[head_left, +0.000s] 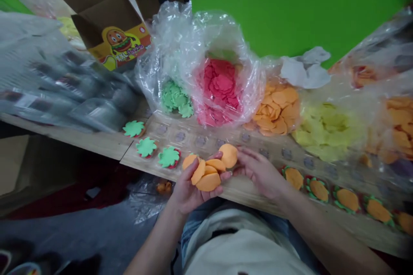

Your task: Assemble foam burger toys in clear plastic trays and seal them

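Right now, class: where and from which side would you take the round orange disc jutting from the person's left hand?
Pinch the orange disc by its free far rim, coming from above: it juts past the left hand, and the right hand sits close by its near side, so the far edge looks most open.

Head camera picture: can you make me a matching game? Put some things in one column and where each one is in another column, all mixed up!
Things:
1. Left hand
2. Red frilly pieces
3. Green-topped stacks
4. Orange-topped stacks

Places:
A. On the wooden board, to the right of the right hand
B. Inside a clear plastic bag
C. Under a pile of orange discs
D. On the wooden board, to the left of the left hand

Right pairs: 1-C, 2-B, 3-D, 4-A
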### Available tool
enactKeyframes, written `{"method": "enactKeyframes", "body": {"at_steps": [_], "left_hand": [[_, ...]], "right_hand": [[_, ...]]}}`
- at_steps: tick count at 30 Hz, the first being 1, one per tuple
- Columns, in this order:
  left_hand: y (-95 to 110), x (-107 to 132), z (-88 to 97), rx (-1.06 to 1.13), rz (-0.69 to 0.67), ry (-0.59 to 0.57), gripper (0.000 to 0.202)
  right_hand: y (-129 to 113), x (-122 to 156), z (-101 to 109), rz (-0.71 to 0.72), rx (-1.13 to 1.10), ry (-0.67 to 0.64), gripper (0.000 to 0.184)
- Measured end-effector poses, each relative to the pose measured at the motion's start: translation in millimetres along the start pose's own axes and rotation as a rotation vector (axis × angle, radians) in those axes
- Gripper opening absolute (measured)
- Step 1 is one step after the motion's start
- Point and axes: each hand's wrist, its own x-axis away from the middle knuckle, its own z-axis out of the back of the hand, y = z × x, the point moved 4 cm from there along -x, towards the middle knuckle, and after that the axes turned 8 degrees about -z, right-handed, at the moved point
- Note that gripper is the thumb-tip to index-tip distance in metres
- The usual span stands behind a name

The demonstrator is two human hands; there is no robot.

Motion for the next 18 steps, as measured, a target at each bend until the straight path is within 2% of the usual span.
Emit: {"method": "enactKeyframes", "body": {"at_steps": [4,6,8,10,12,15,16,18], "left_hand": [[16.7,22.1,13.3,-0.017,-0.093,0.083,0.047],[28.0,44.4,23.5,-0.008,-0.139,0.113,0.046],[40.7,72.8,36.9,-0.003,-0.216,0.155,0.048],[52.2,102.6,52.0,-0.006,-0.315,0.213,0.048],[60.2,127.8,66.1,-0.004,-0.401,0.272,0.046],[65.0,149.0,80.5,0.02,-0.473,0.35,0.045],[65.2,151.7,82.9,0.034,-0.483,0.376,0.043],[64.5,152.2,84.1,0.056,-0.479,0.418,0.04]], "right_hand": [[-7.8,-17.4,-4.4,0.01,0.138,0.104,0.028],[-11.2,-31.5,-5.6,0.074,0.274,0.149,0.028],[-12.4,-48.8,-17.7,0.138,0.413,0.115,0.028],[-9.8,-65.3,-43.3,0.157,0.511,0.004,0.03],[-4.7,-79.2,-77.8,0.153,0.558,-0.14,0.03],[4.7,-98.0,-128.0,0.166,0.61,-0.327,0.025],[8.0,-104.6,-139.8,0.187,0.66,-0.351,0.023],[12.8,-117.8,-153.1,0.278,0.817,-0.31,0.019]]}}
